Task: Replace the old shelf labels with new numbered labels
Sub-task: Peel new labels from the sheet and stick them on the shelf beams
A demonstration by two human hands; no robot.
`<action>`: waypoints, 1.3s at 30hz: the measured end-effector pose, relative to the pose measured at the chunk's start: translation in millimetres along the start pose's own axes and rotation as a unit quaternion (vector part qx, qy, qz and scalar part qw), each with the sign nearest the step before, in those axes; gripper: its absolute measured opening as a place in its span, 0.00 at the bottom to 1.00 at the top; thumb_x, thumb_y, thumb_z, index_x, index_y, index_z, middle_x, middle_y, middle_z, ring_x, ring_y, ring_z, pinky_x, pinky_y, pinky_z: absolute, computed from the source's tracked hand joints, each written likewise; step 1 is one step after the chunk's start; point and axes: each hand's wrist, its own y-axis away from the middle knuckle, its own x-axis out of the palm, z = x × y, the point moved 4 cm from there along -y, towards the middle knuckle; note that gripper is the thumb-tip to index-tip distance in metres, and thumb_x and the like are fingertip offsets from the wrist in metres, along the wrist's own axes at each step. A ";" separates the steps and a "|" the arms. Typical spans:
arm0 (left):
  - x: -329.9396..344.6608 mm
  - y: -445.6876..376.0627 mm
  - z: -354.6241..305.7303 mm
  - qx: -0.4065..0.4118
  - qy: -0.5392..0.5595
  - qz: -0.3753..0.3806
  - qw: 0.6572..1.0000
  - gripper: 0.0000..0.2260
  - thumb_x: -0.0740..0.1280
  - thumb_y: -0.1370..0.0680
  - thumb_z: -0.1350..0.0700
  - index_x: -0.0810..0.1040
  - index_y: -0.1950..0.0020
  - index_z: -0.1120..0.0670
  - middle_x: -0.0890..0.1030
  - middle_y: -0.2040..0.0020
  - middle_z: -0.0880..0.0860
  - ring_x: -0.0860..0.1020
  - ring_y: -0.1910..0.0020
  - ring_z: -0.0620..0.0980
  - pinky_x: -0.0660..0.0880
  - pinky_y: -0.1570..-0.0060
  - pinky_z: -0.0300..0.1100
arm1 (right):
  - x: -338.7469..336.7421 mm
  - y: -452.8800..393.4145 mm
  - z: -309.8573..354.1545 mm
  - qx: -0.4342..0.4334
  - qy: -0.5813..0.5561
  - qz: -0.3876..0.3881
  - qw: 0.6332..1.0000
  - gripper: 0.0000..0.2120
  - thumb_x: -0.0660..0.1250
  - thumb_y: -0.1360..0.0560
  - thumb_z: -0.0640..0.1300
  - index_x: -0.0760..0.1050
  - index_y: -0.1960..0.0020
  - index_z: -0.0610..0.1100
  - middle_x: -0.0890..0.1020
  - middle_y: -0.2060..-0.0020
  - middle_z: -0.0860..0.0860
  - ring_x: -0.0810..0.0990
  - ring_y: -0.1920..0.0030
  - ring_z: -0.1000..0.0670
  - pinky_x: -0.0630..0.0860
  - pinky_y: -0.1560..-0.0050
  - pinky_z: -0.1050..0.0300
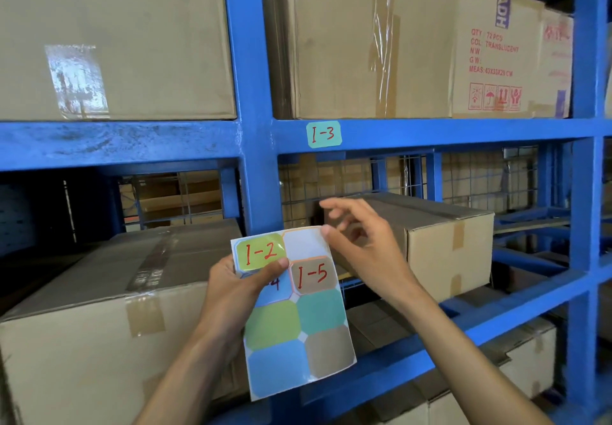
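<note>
Low in the centre of the frame, the left hand [238,289] pinches a sticker sheet [298,322], thumb over the green "I-2" label [260,252] beside the brown "I-5" label [313,275]. The right hand [361,242] hovers at the sheet's upper right corner, fingers loosely spread, holding nothing. A teal "I-3" label [324,134] sits on the blue shelf beam [463,130] above centre, under taped boxes [361,44].

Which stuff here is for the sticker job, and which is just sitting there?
For the job: sticker sheet; I-3 label stuck on the blue beam; left hand holding the sheet; right hand, fingers apart at the sheet's top corner.

Just sitting there: cardboard boxes; wire mesh.
</note>
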 end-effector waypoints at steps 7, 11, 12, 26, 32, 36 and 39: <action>8.7 24.7 29.9 -0.038 0.072 0.008 0.997 0.11 0.75 0.29 0.61 0.83 0.47 0.60 0.87 0.52 0.61 0.86 0.59 0.59 0.82 0.64 0.48 | 7.9 59.9 -11.7 0.059 0.040 0.099 0.993 0.17 0.74 0.29 0.53 0.80 0.40 0.57 0.75 0.50 0.59 0.75 0.48 0.57 0.73 0.48 0.61; 9.0 34.4 43.3 -0.062 0.090 0.024 0.994 0.15 0.77 0.31 0.59 0.83 0.46 0.59 0.86 0.49 0.63 0.85 0.55 0.60 0.81 0.57 0.52 | 13.4 78.5 -8.7 0.050 0.073 0.162 0.983 0.18 0.74 0.29 0.55 0.79 0.39 0.60 0.74 0.45 0.59 0.71 0.39 0.57 0.71 0.39 0.58; 8.5 36.1 45.6 -0.067 0.089 0.030 0.993 0.16 0.77 0.32 0.58 0.83 0.46 0.59 0.86 0.49 0.63 0.85 0.55 0.60 0.80 0.56 0.52 | 13.5 81.3 -7.7 0.047 0.072 0.168 0.982 0.18 0.74 0.29 0.54 0.80 0.39 0.60 0.74 0.45 0.59 0.70 0.39 0.57 0.71 0.38 0.58; 1.9 57.3 69.3 -0.078 0.060 0.057 0.994 0.20 0.79 0.36 0.53 0.82 0.47 0.58 0.87 0.51 0.63 0.86 0.58 0.60 0.83 0.61 0.52 | 10.7 117.4 -31.4 0.246 -0.130 0.096 0.956 0.15 0.79 0.33 0.38 0.85 0.48 0.47 0.84 0.58 0.45 0.83 0.55 0.50 0.82 0.47 0.56; 0.2 60.8 79.6 -0.071 0.003 0.031 0.997 0.22 0.79 0.37 0.52 0.82 0.46 0.58 0.88 0.53 0.60 0.87 0.57 0.60 0.83 0.60 0.55 | 6.8 125.8 -38.3 0.263 -0.125 0.070 0.954 0.06 0.77 0.31 0.35 0.86 0.56 0.43 0.87 0.62 0.49 0.84 0.57 0.49 0.83 0.51 0.56; -5.1 60.5 91.9 -0.072 -0.051 -0.013 0.996 0.12 0.78 0.30 0.57 0.83 0.49 0.56 0.88 0.58 0.54 0.87 0.63 0.52 0.81 0.68 0.45 | 7.0 134.2 -40.9 0.223 -0.085 0.071 0.969 0.07 0.77 0.31 0.37 0.86 0.60 0.48 0.86 0.59 0.50 0.84 0.56 0.48 0.83 0.53 0.56; -11.6 63.3 100.3 -0.070 -0.072 -0.030 0.995 0.11 0.78 0.30 0.58 0.83 0.50 0.56 0.88 0.58 0.54 0.87 0.63 0.51 0.80 0.67 0.45 | 7.5 144.6 -46.9 0.225 -0.117 0.081 0.964 0.07 0.77 0.31 0.37 0.86 0.59 0.49 0.85 0.56 0.52 0.83 0.55 0.51 0.82 0.54 0.60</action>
